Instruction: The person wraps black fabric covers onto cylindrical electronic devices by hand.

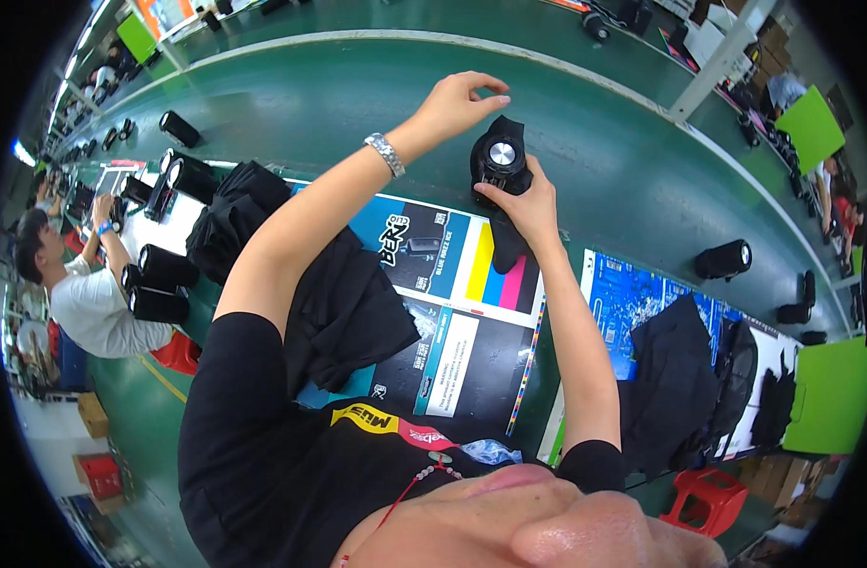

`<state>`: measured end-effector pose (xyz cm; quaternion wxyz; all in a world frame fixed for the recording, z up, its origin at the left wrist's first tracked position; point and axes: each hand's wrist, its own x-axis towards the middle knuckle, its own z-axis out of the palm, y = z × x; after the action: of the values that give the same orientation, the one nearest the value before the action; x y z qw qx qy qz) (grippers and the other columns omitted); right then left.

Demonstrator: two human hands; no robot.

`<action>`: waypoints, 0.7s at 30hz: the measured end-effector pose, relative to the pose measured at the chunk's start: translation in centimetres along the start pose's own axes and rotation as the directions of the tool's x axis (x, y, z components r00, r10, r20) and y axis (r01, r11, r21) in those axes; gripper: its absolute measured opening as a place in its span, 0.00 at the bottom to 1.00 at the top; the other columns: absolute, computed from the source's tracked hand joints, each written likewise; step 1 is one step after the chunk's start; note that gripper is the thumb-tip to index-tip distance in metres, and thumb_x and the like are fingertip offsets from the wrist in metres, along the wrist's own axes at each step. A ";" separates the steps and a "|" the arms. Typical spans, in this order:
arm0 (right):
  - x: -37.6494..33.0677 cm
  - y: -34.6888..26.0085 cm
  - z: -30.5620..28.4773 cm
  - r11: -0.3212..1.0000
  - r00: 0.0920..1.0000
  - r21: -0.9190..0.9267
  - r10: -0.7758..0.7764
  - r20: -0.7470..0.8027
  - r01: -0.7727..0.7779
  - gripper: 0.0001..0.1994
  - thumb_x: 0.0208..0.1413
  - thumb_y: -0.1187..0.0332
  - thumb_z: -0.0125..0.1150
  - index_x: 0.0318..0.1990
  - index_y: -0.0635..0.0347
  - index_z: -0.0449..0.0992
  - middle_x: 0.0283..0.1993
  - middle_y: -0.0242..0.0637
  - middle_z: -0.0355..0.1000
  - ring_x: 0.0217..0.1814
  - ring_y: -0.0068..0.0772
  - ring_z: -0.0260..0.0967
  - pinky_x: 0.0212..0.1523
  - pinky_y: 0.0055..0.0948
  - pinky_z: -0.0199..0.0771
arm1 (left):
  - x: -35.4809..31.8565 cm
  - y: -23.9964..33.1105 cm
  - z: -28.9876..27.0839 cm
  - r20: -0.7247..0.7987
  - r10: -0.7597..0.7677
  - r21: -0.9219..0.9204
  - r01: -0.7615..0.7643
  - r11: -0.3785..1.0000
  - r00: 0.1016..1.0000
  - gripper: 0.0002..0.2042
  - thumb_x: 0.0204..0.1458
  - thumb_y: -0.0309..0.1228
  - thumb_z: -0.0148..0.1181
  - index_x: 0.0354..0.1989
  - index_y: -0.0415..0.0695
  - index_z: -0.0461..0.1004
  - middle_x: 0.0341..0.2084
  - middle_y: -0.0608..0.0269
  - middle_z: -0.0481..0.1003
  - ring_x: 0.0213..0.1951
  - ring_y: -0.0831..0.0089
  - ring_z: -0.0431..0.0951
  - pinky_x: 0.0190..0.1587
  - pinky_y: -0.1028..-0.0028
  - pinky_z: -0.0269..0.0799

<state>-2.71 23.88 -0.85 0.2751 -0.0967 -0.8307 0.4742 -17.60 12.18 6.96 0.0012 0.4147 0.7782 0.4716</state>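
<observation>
Directions refer to the centre of the head view. The left hand [467, 102] is at 12 o'clock, half open, its fingers loosely bent; no object is visible in its grip. Its fingertips are near the top of a black cylinder [502, 154], which is at 1 o'clock over the green work surface [604, 151]. The right hand [526, 204], between 1 and 2 o'clock, is closed around this cylinder, with the thumb across the near side. The silver disc on the cylinder's end faces the camera.

A black cloth [506, 244] hangs below the grip; whether it encloses the cylinder cannot be determined. The right fingers are largely hidden behind the cylinder, and its length is foreshortened. A black cloth pile [344, 317] at 8 to 9 o'clock partly covers the printed sheet [424, 237]. Objects at the fisheye rim are cut off or indistinct.
</observation>
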 end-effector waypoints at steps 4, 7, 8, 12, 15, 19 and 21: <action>-0.3 0.4 -0.7 0.997 0.999 0.048 0.051 0.015 -0.052 0.33 0.34 0.57 0.78 0.49 0.63 0.71 0.42 0.44 0.77 0.46 0.41 0.76 0.48 0.34 0.73 | 1.0 -1.4 0.8 0.303 0.029 0.022 -0.038 0.999 0.953 0.16 0.49 0.42 0.64 0.39 0.43 0.80 0.21 0.64 0.75 0.26 0.80 0.68 0.30 0.76 0.66; -0.5 0.5 -1.3 0.995 0.996 0.034 0.094 0.002 -0.094 0.34 0.35 0.55 0.77 0.50 0.64 0.71 0.42 0.45 0.77 0.46 0.40 0.76 0.48 0.33 0.73 | 1.1 0.0 1.2 0.436 -0.263 0.052 0.268 0.962 0.861 0.15 0.49 0.41 0.65 0.36 0.41 0.80 0.22 0.66 0.73 0.26 0.78 0.68 0.30 0.76 0.65; -0.5 0.6 -1.5 0.993 0.993 0.027 0.115 -0.001 -0.115 0.35 0.36 0.53 0.77 0.50 0.65 0.71 0.41 0.45 0.77 0.46 0.40 0.76 0.48 0.33 0.73 | 1.3 -0.4 1.4 0.442 -0.262 0.057 0.265 0.963 0.858 0.15 0.49 0.41 0.65 0.36 0.41 0.80 0.22 0.66 0.73 0.26 0.78 0.68 0.30 0.76 0.65; 0.0 1.3 -1.9 0.992 0.993 0.052 0.118 0.000 -0.117 0.33 0.36 0.53 0.76 0.47 0.67 0.74 0.39 0.45 0.77 0.42 0.37 0.77 0.45 0.31 0.74 | 1.4 0.4 1.3 0.347 0.160 0.062 -0.192 0.979 0.924 0.12 0.52 0.35 0.63 0.32 0.36 0.78 0.26 0.66 0.73 0.29 0.78 0.69 0.31 0.78 0.64; 0.7 2.2 -3.1 0.970 0.980 0.143 0.196 0.016 -0.197 0.29 0.36 0.55 0.76 0.43 0.68 0.76 0.35 0.43 0.78 0.36 0.31 0.76 0.40 0.27 0.75 | -0.4 3.0 1.9 0.297 0.310 -0.015 -0.320 0.947 0.903 0.10 0.53 0.32 0.62 0.31 0.35 0.78 0.28 0.66 0.73 0.30 0.79 0.70 0.32 0.79 0.65; 0.4 1.5 -3.6 0.975 0.980 0.104 0.194 0.048 -0.198 0.31 0.36 0.54 0.76 0.45 0.68 0.75 0.37 0.44 0.78 0.39 0.33 0.77 0.42 0.29 0.74 | -1.9 2.4 2.8 0.187 0.223 -0.203 -0.185 0.962 0.957 0.08 0.52 0.29 0.62 0.32 0.35 0.78 0.31 0.65 0.74 0.31 0.78 0.71 0.34 0.78 0.66; 0.2 1.2 -3.9 0.981 0.983 0.070 0.178 0.055 -0.181 0.33 0.35 0.53 0.76 0.46 0.67 0.75 0.39 0.45 0.77 0.41 0.35 0.76 0.44 0.30 0.74 | -2.3 1.9 3.2 0.134 0.214 -0.213 -0.183 0.960 0.968 0.08 0.51 0.30 0.63 0.33 0.36 0.79 0.36 0.65 0.74 0.32 0.78 0.70 0.34 0.78 0.66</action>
<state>-0.90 27.45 -0.21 0.2144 -0.1495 -0.8068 0.5299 -13.58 13.46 5.67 0.0560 0.5242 0.6792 0.5106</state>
